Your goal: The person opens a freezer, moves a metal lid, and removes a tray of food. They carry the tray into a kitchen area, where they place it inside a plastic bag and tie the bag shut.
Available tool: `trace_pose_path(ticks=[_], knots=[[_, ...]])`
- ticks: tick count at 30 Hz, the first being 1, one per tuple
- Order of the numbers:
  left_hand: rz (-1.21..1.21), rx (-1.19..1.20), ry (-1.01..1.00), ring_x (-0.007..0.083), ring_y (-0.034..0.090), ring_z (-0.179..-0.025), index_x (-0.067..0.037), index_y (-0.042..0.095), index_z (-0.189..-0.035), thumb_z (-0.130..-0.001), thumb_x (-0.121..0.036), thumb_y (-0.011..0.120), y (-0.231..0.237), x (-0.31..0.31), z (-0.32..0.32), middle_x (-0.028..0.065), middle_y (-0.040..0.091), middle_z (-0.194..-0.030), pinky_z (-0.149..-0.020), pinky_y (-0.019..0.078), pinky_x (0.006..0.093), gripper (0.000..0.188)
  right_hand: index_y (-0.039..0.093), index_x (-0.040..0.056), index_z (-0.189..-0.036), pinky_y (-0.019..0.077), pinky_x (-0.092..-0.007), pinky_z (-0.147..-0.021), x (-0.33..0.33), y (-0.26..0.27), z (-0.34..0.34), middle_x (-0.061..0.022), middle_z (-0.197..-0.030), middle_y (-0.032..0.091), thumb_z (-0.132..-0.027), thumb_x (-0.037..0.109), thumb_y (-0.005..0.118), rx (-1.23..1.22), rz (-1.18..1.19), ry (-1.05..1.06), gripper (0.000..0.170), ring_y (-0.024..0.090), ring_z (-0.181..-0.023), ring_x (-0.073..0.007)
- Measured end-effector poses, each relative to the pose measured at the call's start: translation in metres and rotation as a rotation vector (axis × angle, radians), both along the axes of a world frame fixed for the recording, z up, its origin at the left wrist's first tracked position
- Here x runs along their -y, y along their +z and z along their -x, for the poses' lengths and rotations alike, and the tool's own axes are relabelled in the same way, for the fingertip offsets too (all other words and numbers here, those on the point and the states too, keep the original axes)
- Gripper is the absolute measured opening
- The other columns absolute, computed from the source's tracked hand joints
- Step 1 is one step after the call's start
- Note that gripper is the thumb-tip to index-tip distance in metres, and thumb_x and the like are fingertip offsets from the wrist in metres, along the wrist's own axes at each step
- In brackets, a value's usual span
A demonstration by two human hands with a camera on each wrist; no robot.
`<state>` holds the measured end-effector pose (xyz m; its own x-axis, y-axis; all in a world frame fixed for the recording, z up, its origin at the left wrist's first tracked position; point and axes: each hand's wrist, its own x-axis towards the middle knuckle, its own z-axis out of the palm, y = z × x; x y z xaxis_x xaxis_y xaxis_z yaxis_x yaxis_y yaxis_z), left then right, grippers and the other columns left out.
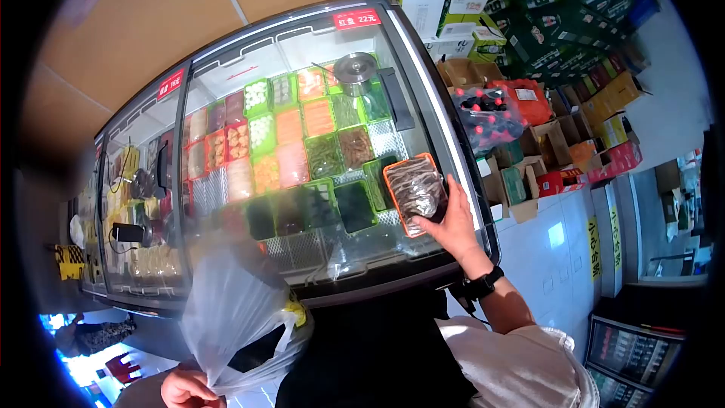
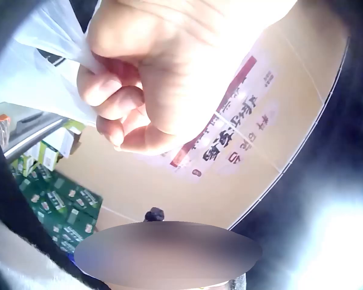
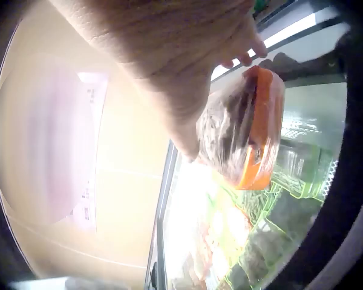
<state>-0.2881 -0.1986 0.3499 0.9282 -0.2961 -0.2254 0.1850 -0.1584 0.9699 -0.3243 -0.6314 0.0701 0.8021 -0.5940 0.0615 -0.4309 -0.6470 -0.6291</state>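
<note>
My right hand (image 1: 455, 228) grips an orange tray (image 1: 414, 193) by its near side, thumb on one edge and fingers along another. Clear film covers the tray, and brownish-grey strips of food show through it. In the right wrist view, the thumb of the hand (image 3: 169, 78) lies at the wrapped side of the tray (image 3: 263, 130). The tray is over the right part of a display cooler (image 1: 423, 60). Low on the left, my left hand (image 1: 189, 388) holds a translucent white plastic bag (image 1: 234, 317) by its gathered top. Curled fingers of this hand (image 2: 151, 78) show in the left wrist view.
Rows of green and red food baskets (image 1: 289, 127) lie in the cooler under glass. A round metal container (image 1: 355, 69) stands among them. Cardboard boxes (image 1: 555, 143) and bottles in plastic wrap (image 1: 487, 117) are on the floor to the right, beside stacked green cartons (image 1: 544, 15).
</note>
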Motion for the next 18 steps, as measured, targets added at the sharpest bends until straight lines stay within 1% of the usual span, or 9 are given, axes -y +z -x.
trace_pose_path(ticks=[3,5,6,7,9,10,11,15,18], knots=[[0.233,-0.048,0.159,0.0091,0.04,-0.046,0.0,0.051,-0.087,-0.082,-0.007,0.065,-0.008,0.004,0.015,0.0,0.045,-0.062,-0.041,0.0307,0.0205,0.016,0.026,0.004,-0.144,0.0375,-0.0451,-0.103,0.011,-0.02,-0.004,-0.0238,-0.13,0.046,-0.064,0.048,0.082,-0.198,-0.053,-0.102,0.106,0.044,-0.122,-0.0412],[0.295,-0.117,0.34,0.0092,0.041,-0.046,0.0,0.052,-0.088,-0.085,-0.007,0.063,-0.017,-0.005,0.034,-0.0015,0.045,-0.06,-0.042,0.0319,0.0214,0.014,0.034,0.001,-0.138,0.0389,-0.0462,-0.101,0.028,-0.042,-0.007,-0.0237,-0.126,0.051,-0.061,0.043,0.083,-0.127,-0.046,-0.015,0.101,0.049,-0.117,-0.0398],[0.322,-0.124,0.354,0.0077,0.039,-0.045,0.001,0.052,-0.089,-0.082,-0.011,0.064,-0.033,-0.016,0.042,-0.0005,0.045,-0.059,-0.042,0.03,0.0213,0.018,0.039,-0.0004,-0.134,0.0406,-0.0456,-0.099,0.03,-0.037,-0.013,-0.0229,-0.122,0.055,-0.059,0.039,0.084,-0.108,-0.181,-0.013,0.096,0.053,-0.113,-0.0381],[0.356,-0.129,0.367,0.0061,0.037,-0.045,0.003,0.053,-0.091,-0.079,-0.015,0.064,-0.046,-0.022,0.044,0.0006,0.045,-0.058,-0.042,0.028,0.0212,0.024,0.041,-0.0013,-0.132,0.0434,-0.0444,-0.096,0.028,-0.036,-0.018,-0.0214,-0.116,0.059,-0.058,0.037,0.085,-0.072,-0.152,-0.001,0.094,0.057,-0.108,-0.0382],[0.483,-0.217,0.267,0.0098,0.045,-0.054,0.005,0.058,-0.1,-0.077,-0.015,0.065,-0.06,-0.016,0.05,0.0032,0.049,-0.063,-0.046,0.0339,0.024,0.032,0.041,-0.0017,-0.131,0.0465,-0.0431,-0.093,0.021,-0.028,-0.023,-0.0208,-0.111,0.062,-0.056,0.036,0.086,-0.111,-0.044,0.003,0.095,0.059,-0.104,-0.0392],[0.527,-0.215,0.256,0.0086,0.04,-0.053,0.008,0.056,-0.1,-0.079,-0.016,0.064,-0.065,-0.01,0.053,0.0035,0.047,-0.063,-0.044,0.0297,0.0231,0.033,0.04,-0.001,-0.132,0.0467,-0.0435,-0.093,0.021,-0.019,-0.027,-0.0218,-0.112,0.061,-0.056,0.037,0.087,-0.207,-0.069,-0.012,0.097,0.058,-0.107,-0.0383],[0.574,-0.217,0.238,0.0074,0.036,-0.051,0.01,0.054,-0.1,-0.081,-0.017,0.063,-0.07,-0.006,0.056,0.0039,0.044,-0.063,-0.043,0.0255,0.0222,0.034,0.043,-0.0038,-0.129,0.0479,-0.0415,-0.092,0.033,-0.044,-0.025,-0.0225,-0.113,0.062,-0.054,0.039,0.089,-0.146,-0.066,-0.009,0.098,0.059,-0.108,-0.0359],[0.648,-0.191,0.279,0.0058,0.035,-0.052,0.009,0.055,-0.102,-0.084,-0.018,0.06,-0.077,-0.001,0.06,0.0034,0.045,-0.068,-0.046,0.0281,0.0213,0.034,0.055,-0.0088,-0.115,0.0512,-0.0352,-0.086,0.051,-0.053,-0.03,-0.019,-0.106,0.067,-0.054,0.031,0.092,-0.141,-0.453,0.062,0.081,0.066,-0.097,-0.0277],[0.668,-0.186,0.287,0.0053,0.035,-0.053,0.009,0.055,-0.105,-0.086,-0.018,0.058,-0.08,-0.004,0.064,0.0022,0.045,-0.068,-0.047,0.0288,0.0209,0.033,0.056,-0.0045,-0.113,0.0514,-0.0333,-0.084,0.043,-0.055,-0.027,-0.0133,-0.104,0.067,-0.06,0.019,0.09,-0.037,-0.695,0.044,0.067,0.065,-0.093,-0.0206]])
